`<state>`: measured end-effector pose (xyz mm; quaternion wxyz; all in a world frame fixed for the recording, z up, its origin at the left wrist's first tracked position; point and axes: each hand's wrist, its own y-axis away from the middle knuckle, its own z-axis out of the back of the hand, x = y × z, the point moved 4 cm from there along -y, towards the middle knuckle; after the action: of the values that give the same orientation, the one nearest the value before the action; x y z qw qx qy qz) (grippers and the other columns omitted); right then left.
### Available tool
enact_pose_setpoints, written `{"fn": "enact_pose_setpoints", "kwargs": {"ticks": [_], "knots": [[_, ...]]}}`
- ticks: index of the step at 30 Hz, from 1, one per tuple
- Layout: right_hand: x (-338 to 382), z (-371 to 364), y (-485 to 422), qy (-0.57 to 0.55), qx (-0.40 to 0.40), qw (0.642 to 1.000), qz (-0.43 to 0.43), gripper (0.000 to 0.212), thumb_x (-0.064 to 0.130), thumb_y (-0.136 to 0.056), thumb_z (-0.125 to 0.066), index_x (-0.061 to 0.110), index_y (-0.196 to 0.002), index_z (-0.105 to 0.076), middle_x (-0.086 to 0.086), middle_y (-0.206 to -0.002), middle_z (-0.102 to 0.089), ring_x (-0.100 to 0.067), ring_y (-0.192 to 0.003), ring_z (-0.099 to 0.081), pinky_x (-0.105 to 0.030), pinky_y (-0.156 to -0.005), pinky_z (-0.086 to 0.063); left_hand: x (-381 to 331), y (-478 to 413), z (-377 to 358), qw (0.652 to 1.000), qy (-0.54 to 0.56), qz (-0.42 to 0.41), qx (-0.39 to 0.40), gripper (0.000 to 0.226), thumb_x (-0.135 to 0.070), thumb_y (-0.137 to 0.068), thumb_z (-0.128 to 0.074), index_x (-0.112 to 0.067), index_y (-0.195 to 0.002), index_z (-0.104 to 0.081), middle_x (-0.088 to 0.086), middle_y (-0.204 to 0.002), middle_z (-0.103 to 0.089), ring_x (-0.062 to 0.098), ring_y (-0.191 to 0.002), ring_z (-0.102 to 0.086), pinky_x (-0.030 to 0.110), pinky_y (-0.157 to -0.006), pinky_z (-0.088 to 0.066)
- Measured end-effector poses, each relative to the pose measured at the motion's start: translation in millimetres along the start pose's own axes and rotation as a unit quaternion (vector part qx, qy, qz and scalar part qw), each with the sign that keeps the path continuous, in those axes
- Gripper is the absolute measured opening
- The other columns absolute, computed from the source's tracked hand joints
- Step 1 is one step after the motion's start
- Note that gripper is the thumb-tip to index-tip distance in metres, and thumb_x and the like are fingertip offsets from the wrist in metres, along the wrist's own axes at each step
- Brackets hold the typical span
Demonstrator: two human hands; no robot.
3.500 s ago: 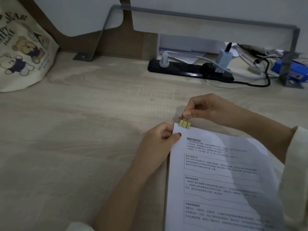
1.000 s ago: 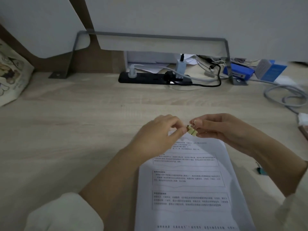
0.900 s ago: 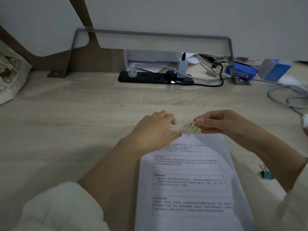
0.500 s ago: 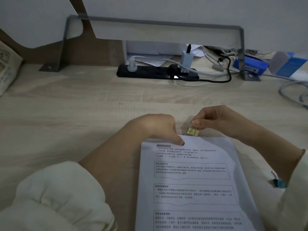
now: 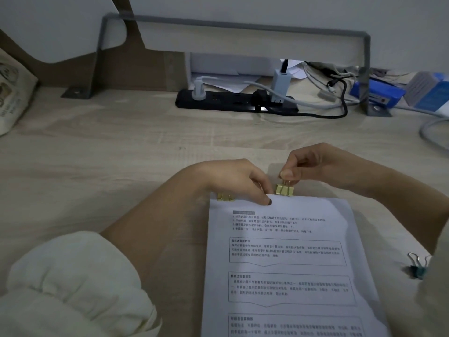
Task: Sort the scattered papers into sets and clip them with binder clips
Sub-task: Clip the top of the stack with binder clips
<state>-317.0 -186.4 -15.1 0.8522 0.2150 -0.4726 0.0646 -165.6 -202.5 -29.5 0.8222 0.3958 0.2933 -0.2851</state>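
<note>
Your stack of papers (image 5: 286,263) lies on the counter (image 5: 109,161) just right of centre, printed side up. Its far edge runs roughly level and its near end passes out of the bottom of the view. The far right corner of the top sheet is slightly wavy.

On that far edge, near its middle, sits a gold binder clip (image 5: 284,190). Your right hand (image 5: 323,169) pinches its wire handles between fingertip and thumb, the other fingers curled in. The clip's body touches the edge; whether it already bites the sheets I cannot tell.

Your left hand (image 5: 233,178) holds the same edge just left of that clip, one fingertip pressed on the top sheet and the rest of the fingers curled over the edge. A second gold clip (image 5: 225,197) sits at the far left corner, partly hidden under that hand.

To the right of the stack, apart from it, a teal binder clip (image 5: 418,267) lies beside your right sleeve (image 5: 437,288), so the room there is tight.

To the left and beyond your hands the counter is open wood, as far as the black power strip (image 5: 237,103) with its plugs and cables under a grey metal bracket (image 5: 243,23). A printed tote bag (image 5: 12,93) leans at the far left and a blue box (image 5: 379,91) stands far right.
</note>
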Motion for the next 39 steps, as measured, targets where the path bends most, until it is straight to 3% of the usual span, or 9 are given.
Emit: {"fn": "enact_pose_setpoints", "kwargs": {"ticks": [5, 13, 16, 20, 22, 24, 27, 33, 39], "knots": [[-4, -2, -1, 0.007, 0.027, 0.999, -0.015, 0.020, 0.018, -0.080, -0.064, -0.001, -0.082, -0.067, -0.011, -0.080, -0.069, -0.012, -0.074, -0.063, -0.012, -0.070, -0.049, -1, 3, 0, 1.000, 0.021, -0.004, -0.015, 0.019, -0.023, -0.087, -0.062, -0.019, -0.104, -0.069, -0.010, -0.095, -0.067, 0.009, -0.101, -0.061, 0.028, -0.099, -0.043], [-5, -5, 2, 0.004, 0.104, 0.992, -0.073, 0.021, 0.028, -0.078, -0.062, 0.010, -0.082, -0.071, 0.001, -0.077, -0.072, -0.007, -0.072, -0.065, -0.009, -0.067, -0.048, 2, 2, -2, 1.000, 0.014, 0.002, -0.016, 0.019, -0.023, -0.087, -0.061, -0.018, -0.104, -0.068, -0.001, -0.108, -0.070, 0.014, -0.106, -0.062, 0.033, -0.103, -0.044], [-8, -8, 3, -0.001, 0.099, 0.992, -0.072, 0.025, 0.030, -0.081, -0.060, 0.015, -0.096, -0.072, -0.002, -0.091, -0.074, -0.012, -0.084, -0.068, -0.016, -0.077, -0.052, 6, 1, -3, 1.000, 0.008, 0.008, -0.012, 0.018, -0.025, -0.088, -0.060, -0.020, -0.104, -0.067, -0.006, -0.103, -0.068, 0.011, -0.103, -0.061, 0.027, -0.097, -0.045], [-12, 3, 14, 0.014, 0.013, 0.998, -0.065, 0.032, 0.035, -0.083, -0.057, 0.021, -0.109, -0.067, 0.003, -0.101, -0.072, -0.007, -0.093, -0.067, -0.011, -0.079, -0.051, 6, -3, -7, 0.999, 0.013, 0.014, -0.029, 0.018, -0.026, -0.088, -0.060, -0.022, -0.105, -0.060, -0.015, -0.089, -0.059, 0.003, -0.085, -0.056, 0.016, -0.074, -0.043], [-17, 14, 27, 0.020, -0.049, 0.997, -0.063, 0.024, 0.030, -0.086, -0.056, 0.021, -0.104, -0.069, 0.007, -0.097, -0.072, -0.008, -0.093, -0.066, -0.013, -0.079, -0.052, 4, -5, -9, 0.997, 0.016, 0.011, -0.070, 0.027, -0.031, -0.086, -0.060, -0.021, -0.111, -0.057, -0.012, -0.099, -0.058, 0.006, -0.092, -0.056, 0.020, -0.081, -0.045], [-26, 24, 45, 0.013, -0.104, 0.992, -0.067, 0.019, 0.025, -0.088, -0.056, 0.020, -0.100, -0.070, 0.002, -0.096, -0.072, -0.013, -0.093, -0.066, -0.019, -0.082, -0.052, -2, -7, -11, 0.992, -0.010, 0.003, -0.123, 0.035, -0.037, -0.086, -0.060, -0.023, -0.117, -0.053, -0.008, -0.113, -0.055, 0.009, -0.104, -0.054, 0.027, -0.094, -0.045], [-43, 35, 80, 0.009, -0.171, 0.981, -0.089, 0.017, 0.018, -0.090, -0.054, 0.013, -0.095, -0.070, -0.006, -0.097, -0.070, -0.018, -0.093, -0.064, -0.021, -0.080, -0.050, -21, -9, -20, 0.982, -0.058, -0.029, -0.178, 0.036, -0.036, -0.086, -0.058, -0.024, -0.120, -0.051, -0.006, -0.122, -0.049, 0.010, -0.115, -0.048, 0.033, -0.101, -0.041], [-81, 35, 150, 0.104, -0.232, 0.956, -0.145, 0.011, 0.024, -0.088, -0.056, 0.021, -0.083, -0.066, 0.000, -0.085, -0.068, -0.017, -0.082, -0.062, -0.023, -0.071, -0.045, -51, -22, -53, 0.965, -0.212, -0.023, -0.156, 0.037, -0.039, -0.092, -0.047, -0.021, -0.125, -0.048, -0.001, -0.132, -0.045, 0.017, -0.120, -0.042, 0.030, -0.091, -0.034], [-103, 29, 187, 0.090, -0.242, 0.955, -0.142, 0.004, 0.023, -0.084, -0.063, 0.023, -0.082, -0.067, 0.003, -0.084, -0.069, -0.016, -0.081, -0.062, -0.031, -0.076, -0.050, -65, -26, -68, 0.956, -0.235, 0.024, -0.172, 0.033, -0.042, -0.091, -0.045, -0.020, -0.115, -0.052, 0.000, -0.126, -0.049, 0.020, -0.115, -0.046, 0.034, -0.091, -0.035]]}}
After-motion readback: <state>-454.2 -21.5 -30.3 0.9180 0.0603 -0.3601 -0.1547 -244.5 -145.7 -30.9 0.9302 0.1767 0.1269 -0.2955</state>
